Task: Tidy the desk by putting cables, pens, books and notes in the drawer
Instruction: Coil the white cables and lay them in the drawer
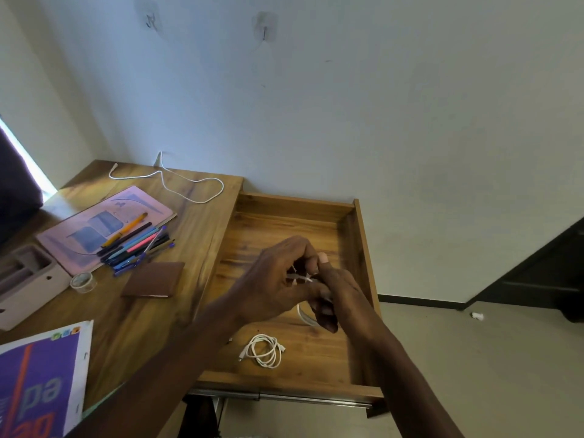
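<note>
Over the open drawer (pixel 350 241) my left grip (pixel 278 279) and right grip (pixel 339 292) were both clenched on one white cable (pixel 305 316) — its loop hung just below them. A coiled cable (pixel 264 350) lay on the drawer's floor, nearer its front. On the counter (pixel 142 327) lay a loose cable (pixel 177 181), pens (pixel 136 245) heaped at the edge of a pink book (pixel 94 222) — and a brown notebook (pixel 155 279) beside them.

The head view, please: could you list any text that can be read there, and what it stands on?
"pa": large pale letters on the purple book, cropped by the frame.
Orange letters below it: cut off, unreadable.
Pink booklet: print too blurred to read.
</note>
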